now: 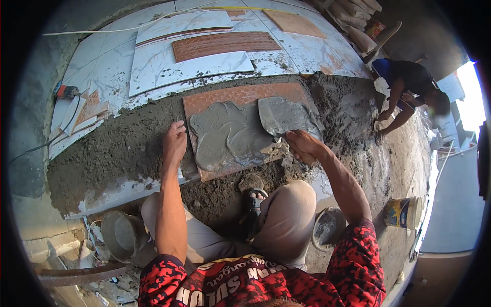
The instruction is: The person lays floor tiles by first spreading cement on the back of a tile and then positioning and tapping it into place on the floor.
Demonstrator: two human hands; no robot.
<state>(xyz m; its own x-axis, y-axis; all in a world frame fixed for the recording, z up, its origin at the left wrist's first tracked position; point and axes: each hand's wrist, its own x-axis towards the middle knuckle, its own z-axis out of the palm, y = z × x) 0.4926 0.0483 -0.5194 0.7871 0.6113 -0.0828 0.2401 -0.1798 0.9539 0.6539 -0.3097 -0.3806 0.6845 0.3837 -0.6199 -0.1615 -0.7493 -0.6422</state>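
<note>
A large tile (245, 92) lies back side up in front of me, its reddish-brown patterned back mostly covered with wet grey mortar (220, 138). My right hand (304, 147) is closed round the handle of a trowel (281, 115). Mortar coats the trowel's broad blade, which rests on the right part of the spread layer. Just off the tile's left edge is my left hand (175, 139), its fingers curled in with nothing visible in them. Rough mortar bedding (123, 138) stretches to the left and behind the tile.
White marbled tiles (189, 71) lie beyond the bedding, some stacked. A power tool (66, 92) with a cord sits at the far left. Buckets (123, 233) stand beside my legs, and a paint pail (401, 212) lies at right. Another person (414, 87) bends down at the far right.
</note>
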